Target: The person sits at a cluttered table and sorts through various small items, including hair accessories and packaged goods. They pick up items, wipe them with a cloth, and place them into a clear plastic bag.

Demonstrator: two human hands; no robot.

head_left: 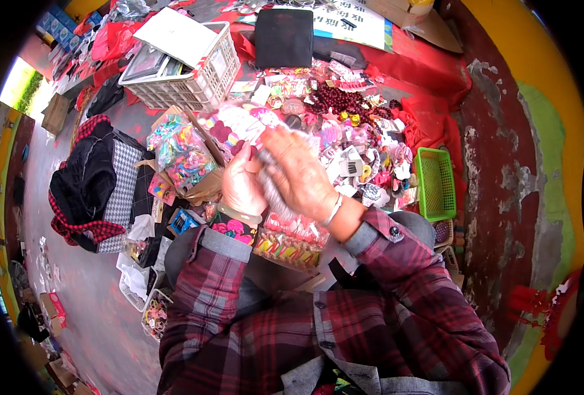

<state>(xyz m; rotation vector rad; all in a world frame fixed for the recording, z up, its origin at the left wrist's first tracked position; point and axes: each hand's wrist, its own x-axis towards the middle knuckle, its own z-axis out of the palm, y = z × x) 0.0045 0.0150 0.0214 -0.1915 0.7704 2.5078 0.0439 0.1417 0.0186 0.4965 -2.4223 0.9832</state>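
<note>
A greyish thing (275, 196), smeared by blur, sits between the two hands, well to the left of the green basket (438, 187) (what it is made of, I cannot tell). The left hand (242, 189) cups its left side with fingers bent upward; the right hand (302, 174) leans over it, fingers stretched and near together. It seems held between the palms, though how tightly either set of fingers closes I cannot tell.

To handle it well, the left hand is best used as a steady cradle and the right for finer work, with light, even pressure so nothing creases or slips out. The red and yellow packets (289, 245), left of the green basket and nearer the body, lie below, so a dropped piece could get lost among them. The left wrist wants room from the clear bag of bright pieces (181, 148), farther left of the basket, and the right fingers from the dark red beads (338, 102), left of it and farther from the body. Beyond, the white crate (183, 94) stands far to the basket's left.
</note>
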